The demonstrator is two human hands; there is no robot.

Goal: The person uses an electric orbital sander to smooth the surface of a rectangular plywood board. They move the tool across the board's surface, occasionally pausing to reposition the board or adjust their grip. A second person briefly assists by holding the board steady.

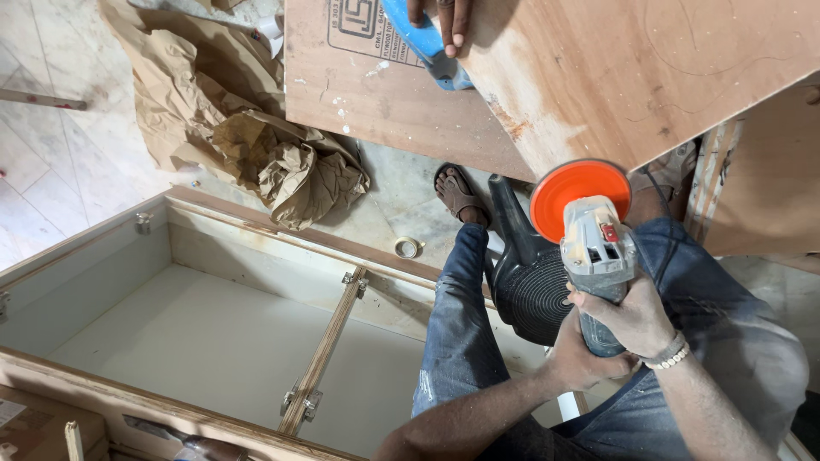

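Both hands clamped on grinder body (598,273): right hand (632,320) over the top, left hand (576,363) beneath. Orange disc (579,195) at plywood sheet (615,77) edge, contact unclear. Risk: kickback toward denim knees, or the co-worker's hand (444,19) steadying the far side.

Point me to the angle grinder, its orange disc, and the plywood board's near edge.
angle grinder (598,256), head view, on its grey gear housing.
orange disc (568,189), head view, on its flat face.
plywood board (547,141), head view, just above its lower edge.
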